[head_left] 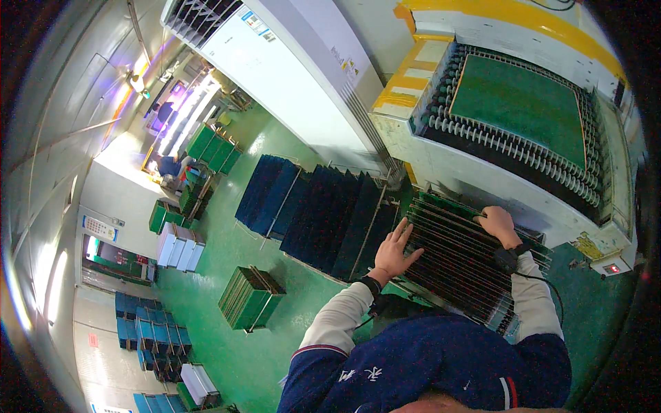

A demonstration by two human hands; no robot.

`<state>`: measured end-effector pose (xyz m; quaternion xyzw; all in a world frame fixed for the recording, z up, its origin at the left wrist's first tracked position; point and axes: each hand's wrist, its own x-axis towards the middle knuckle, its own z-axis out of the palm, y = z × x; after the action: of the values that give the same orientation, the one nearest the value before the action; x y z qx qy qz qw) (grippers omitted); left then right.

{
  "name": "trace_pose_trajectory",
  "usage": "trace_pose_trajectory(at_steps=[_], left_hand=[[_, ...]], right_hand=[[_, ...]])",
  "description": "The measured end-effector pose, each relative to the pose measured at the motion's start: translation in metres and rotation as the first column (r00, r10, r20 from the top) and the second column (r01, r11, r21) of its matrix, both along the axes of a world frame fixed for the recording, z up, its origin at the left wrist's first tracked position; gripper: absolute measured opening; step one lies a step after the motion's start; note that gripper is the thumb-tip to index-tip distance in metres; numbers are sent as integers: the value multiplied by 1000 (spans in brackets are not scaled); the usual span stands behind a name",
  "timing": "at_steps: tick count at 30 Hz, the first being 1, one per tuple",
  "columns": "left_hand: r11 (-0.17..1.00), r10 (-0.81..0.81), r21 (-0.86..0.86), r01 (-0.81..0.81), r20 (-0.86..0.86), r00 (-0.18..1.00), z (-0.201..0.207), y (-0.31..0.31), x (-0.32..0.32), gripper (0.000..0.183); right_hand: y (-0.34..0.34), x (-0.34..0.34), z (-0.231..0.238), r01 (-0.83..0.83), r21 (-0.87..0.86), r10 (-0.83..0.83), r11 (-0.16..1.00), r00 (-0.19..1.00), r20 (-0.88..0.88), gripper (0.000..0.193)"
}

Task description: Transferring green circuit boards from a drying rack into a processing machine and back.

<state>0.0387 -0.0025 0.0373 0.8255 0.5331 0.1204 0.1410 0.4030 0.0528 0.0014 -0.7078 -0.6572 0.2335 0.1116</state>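
In front of me stands a slotted rack [454, 258] with thin parallel wire dividers and a green panel [441, 204] near its far end. My left hand [396, 253] is at the rack's left edge, with its fingers spread and nothing in it. Over the right part of the rack, my right hand [498, 227] has its fingers curled in together. What its fingertips hold, if anything, is too small to make out. A large green flat panel [520, 107] lies on the rollers of a conveyor machine [430, 155] beyond the rack.
Racks of dark blue panels [330, 217] stand directly left of my rack. A smaller rack of green panels [251, 299] sits on the green floor [289, 330]. A tall white cabinet unit [289, 65] is behind them. Cables run from both wrists.
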Motion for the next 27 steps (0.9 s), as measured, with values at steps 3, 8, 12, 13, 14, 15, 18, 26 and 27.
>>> trace_pose_trajectory(at_steps=[3, 8, 12, 13, 14, 15, 18, 26, 27], left_hand=[[999, 10, -38, -10, -3, 1000, 4, 0, 2, 85], [1000, 4, -31, -4, -2, 1000, 1, 1, 1, 84], [998, 11, -57, -12, -10, 1000, 6, 1, 2, 84], [999, 8, -41, -9, -7, 1000, 5, 1, 2, 84], [1000, 6, -25, -6, -4, 1000, 2, 1, 0, 84], [1000, 1, -8, -1, -1, 1000, 2, 1, 1, 83], [1000, 3, -12, -3, -4, 1000, 3, 1, 1, 83], [998, 10, -55, -10, -6, 1000, 5, 1, 3, 83], [997, 10, -72, -10, 2, 1000, 6, 1, 3, 83]], right_hand=[[1, 1, 0, -3, -7, 3, 1000, 1000, -3, 44], [2, 2, -1, -2, -23, 2, 1000, 1000, 2, 44], [2, 0, 5, 3, -39, -3, 999, 1000, 3, 45], [2, -1, 8, 5, -53, -5, 999, 1000, 7, 46], [2, -2, 10, 7, -67, -7, 998, 1000, 10, 46], [2, -2, 10, 8, -63, -7, 998, 1000, 11, 46], [2, -1, 7, 9, -48, -8, 999, 1000, 9, 47], [4, 2, 1, -6, -33, 6, 999, 1000, 6, 47], [4, 2, 1, -5, -37, 5, 999, 1000, 7, 47]])
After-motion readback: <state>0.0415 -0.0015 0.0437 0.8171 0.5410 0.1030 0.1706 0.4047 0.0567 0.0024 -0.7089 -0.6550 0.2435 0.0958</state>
